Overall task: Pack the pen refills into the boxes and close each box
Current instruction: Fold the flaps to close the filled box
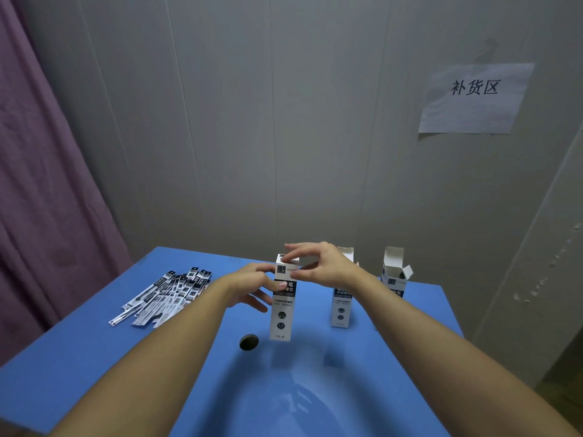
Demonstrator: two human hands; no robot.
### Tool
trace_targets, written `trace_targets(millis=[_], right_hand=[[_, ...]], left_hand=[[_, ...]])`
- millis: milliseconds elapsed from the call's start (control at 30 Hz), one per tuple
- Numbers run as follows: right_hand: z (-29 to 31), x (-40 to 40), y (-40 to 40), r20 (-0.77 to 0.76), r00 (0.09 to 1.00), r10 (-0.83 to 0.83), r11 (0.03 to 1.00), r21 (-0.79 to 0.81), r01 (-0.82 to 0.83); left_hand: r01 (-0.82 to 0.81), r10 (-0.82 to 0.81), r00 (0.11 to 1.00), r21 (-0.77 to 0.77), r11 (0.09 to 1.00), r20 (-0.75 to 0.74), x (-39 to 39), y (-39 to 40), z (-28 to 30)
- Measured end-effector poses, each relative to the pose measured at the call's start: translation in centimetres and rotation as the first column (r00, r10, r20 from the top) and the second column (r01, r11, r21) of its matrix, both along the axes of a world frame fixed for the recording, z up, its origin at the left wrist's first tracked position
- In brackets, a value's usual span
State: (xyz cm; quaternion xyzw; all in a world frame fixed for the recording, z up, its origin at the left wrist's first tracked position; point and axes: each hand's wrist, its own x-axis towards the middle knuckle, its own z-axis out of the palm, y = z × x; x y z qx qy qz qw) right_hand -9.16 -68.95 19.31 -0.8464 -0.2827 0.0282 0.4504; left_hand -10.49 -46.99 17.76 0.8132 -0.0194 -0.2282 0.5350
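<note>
A tall white box (283, 313) with black print stands upright in the middle of the blue table (157, 357). My left hand (252, 288) grips its upper left side, thumb across the front. My right hand (318, 266) pinches the top flap, which lies flat on the box. Two more white boxes stand upright to the right: one (341, 305) partly behind my right wrist with its flap up, the other (395, 272) at the far right with its top flaps open. A pile of packaged pen refills (170, 294) lies fanned out on the left of the table.
A round dark hole (249, 342) sits in the tabletop just left of the held box. A purple curtain (47, 184) hangs at the left. A paper sign (473, 99) is stuck on the grey wall behind the table.
</note>
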Motion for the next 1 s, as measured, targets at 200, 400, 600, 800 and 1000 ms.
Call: trace_targets(millis=[200, 400, 600, 800, 1000], right_hand=[[-1.6, 0.5, 0.9, 0.026, 0.997, -0.074, 0.997, -0.036, 0.075], [-2.7, 3.2, 1.3, 0.073, 0.974, -0.215, 0.975, -0.048, 0.219], [-5.5, 5.9, 1.4, 0.025, 0.951, -0.307, 0.946, -0.096, 0.308], [-7.8, 6.3, 1.4, 0.008, 0.937, -0.348, 0.912, -0.231, 0.340], [-7.1, 6.1, 0.9, 0.021, 0.938, -0.346, 0.890, -0.308, 0.335]], left_hand=[[-0.038, 0.040, 0.998, -0.038, 0.999, 0.041, 0.5, 0.3, -1.3], [-0.197, 0.186, 0.972, 0.068, 0.978, 0.141, 0.6, 3.2, -3.4], [-0.276, 0.230, 0.957, 0.302, 0.912, 0.177, -1.0, 7.9, -6.5], [-0.270, 0.205, 0.959, 0.409, 0.871, 0.197, -1.7, 9.7, -8.0], [-0.296, 0.203, 0.950, 0.473, 0.830, 0.238, -2.1, 10.0, -8.3]])
